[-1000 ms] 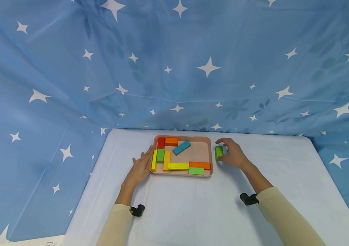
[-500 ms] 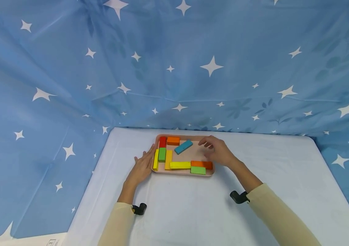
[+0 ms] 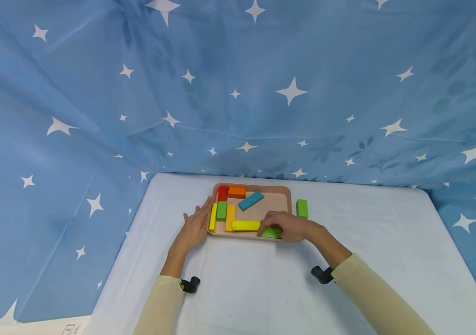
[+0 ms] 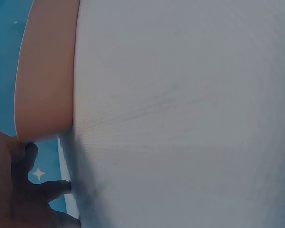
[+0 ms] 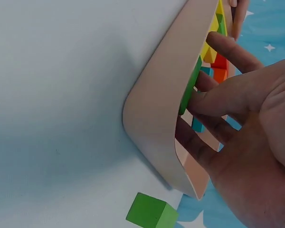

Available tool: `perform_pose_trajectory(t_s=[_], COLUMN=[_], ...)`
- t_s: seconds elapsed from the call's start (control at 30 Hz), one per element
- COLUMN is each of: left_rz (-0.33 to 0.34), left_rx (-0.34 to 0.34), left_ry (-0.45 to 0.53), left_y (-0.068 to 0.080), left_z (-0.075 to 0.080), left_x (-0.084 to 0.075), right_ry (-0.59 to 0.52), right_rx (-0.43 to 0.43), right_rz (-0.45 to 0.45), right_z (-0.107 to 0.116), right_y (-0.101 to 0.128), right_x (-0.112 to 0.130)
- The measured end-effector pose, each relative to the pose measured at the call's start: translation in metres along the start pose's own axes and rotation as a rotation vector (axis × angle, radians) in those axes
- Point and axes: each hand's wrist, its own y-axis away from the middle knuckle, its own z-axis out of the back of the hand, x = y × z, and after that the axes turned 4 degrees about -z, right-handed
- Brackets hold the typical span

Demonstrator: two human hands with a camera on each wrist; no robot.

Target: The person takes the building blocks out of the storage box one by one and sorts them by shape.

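R hand (image 3: 288, 227) is over the near right corner of a smooth pinkish-beige rectangular tray w/ rounded corners (image 3: 277, 201). Fingers bent, thumb & fingertips closed around a bright green rectangular block (image 3: 271, 233), which lies in the tray right under that hand; tray wall & fingers hide part of the grip. Block material can't be told.

L hand (image 3: 194, 227) has fingers nearly straight, laid against the tray's left end, no block in it. Just inside the wall from it: a thin yellow bar-shaped block (image 3: 213, 217).

Immed. left of R hand's fingers: a long yellow bar-shaped block (image 3: 245, 226). Farther off from R hand, up & left: a blue bar-shaped block (image 3: 251, 201), set diagonally. To R hand's right & a bit beyond it, outside the tray: a loose green rectangular block (image 3: 302, 209).

Surface (image 3: 246, 279): white, cloth-covered, rounded far corners, faint creases near L hand; shadow falls below R hand. Rm: blue fabric backdrop (image 3: 204, 111) w/ white 4-pt stars & darker leaf prints, hanging beyond both hands & along the L hand's side. Off-white strip w/ a printed mark (image 3: 41, 326), lower left, well apart from L hand. Cream sleeves (image 3: 160, 307) on both arms; small black device (image 3: 190, 284) at each wrist.
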Motion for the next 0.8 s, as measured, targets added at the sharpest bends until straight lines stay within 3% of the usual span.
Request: perform_pose_trajectory(t_s=[0.3, 0.8], left_rz=[0.001, -0.013], left_rx=[0.000, 0.002], left_ry=[-0.003, 0.020], left_y=[0.000, 0.003], left_z=[0.002, 0.001], left_x=[-0.001, -0.002], right_ry=[0.089, 0.192], right_rx=[0.027, -0.049], right_rz=[-0.053, -0.031], right_z=[0.000, -0.010], right_y=[0.002, -0.004], right_x=[-0.001, -0.004])
